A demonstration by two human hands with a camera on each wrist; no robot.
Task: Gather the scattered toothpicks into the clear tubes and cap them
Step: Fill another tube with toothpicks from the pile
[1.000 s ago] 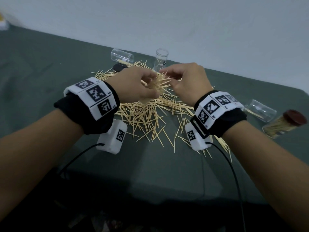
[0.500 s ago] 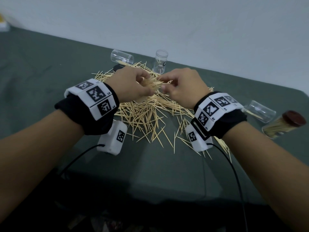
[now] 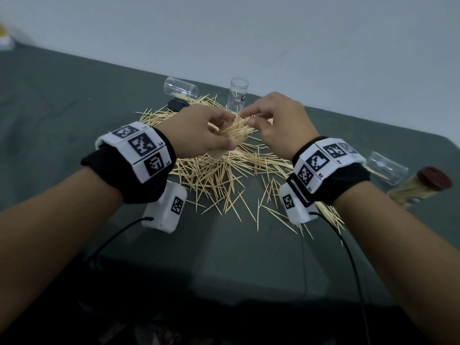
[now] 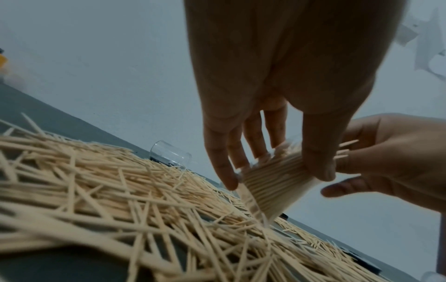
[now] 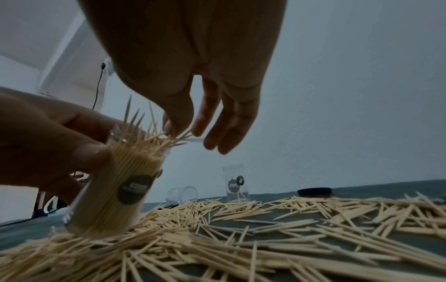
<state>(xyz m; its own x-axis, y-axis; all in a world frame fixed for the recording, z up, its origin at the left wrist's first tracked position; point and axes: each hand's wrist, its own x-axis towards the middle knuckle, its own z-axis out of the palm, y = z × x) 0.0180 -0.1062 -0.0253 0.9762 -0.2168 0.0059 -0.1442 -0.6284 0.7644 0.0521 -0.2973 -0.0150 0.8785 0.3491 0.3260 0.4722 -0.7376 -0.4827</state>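
Note:
My left hand (image 3: 219, 135) grips a clear tube (image 5: 113, 194) packed with toothpicks. The tube leans to the right and its base rests on the scattered toothpick pile (image 3: 219, 178). A fan of toothpick tips (image 3: 236, 129) sticks out of its mouth. My right hand (image 3: 250, 118) is at that mouth, thumb and forefinger pinching some of the protruding tips (image 5: 173, 133). The left wrist view shows the tube (image 4: 272, 183) between my left fingers and thumb, with the right hand (image 4: 386, 162) just behind it. No cap is on this tube.
Behind the pile a clear tube (image 3: 180, 88) lies on its side by a black cap (image 3: 176, 105). A second tube (image 3: 238, 94) stands upright with a few toothpicks in it. At the right lie another clear tube (image 3: 387, 168) and a filled, brown-capped tube (image 3: 420, 189). A wall is close behind.
My right hand dipped to the tube's mouth, then rose slightly, its fingers shifting among the protruding tips. My left hand kept the tube tilted on the pile, almost still.

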